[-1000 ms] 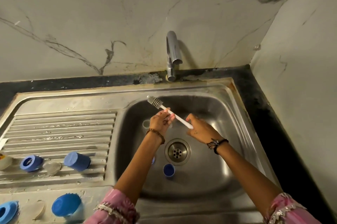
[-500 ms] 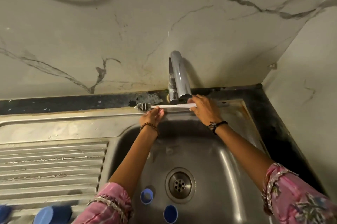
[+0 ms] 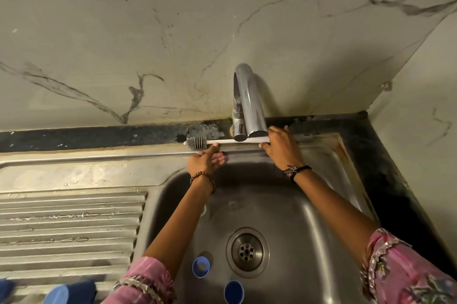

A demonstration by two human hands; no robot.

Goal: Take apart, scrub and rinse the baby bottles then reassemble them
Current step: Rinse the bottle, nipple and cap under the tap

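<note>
Here my right hand [image 3: 279, 149] grips the bottle brush [image 3: 222, 141] behind the sink's back rim [image 3: 148, 155], under the tap [image 3: 247, 103]; my left hand's [image 3: 205, 161] straight fingers touch it.

No text, label, brand, number or sign can be read anywhere in the view.
</note>
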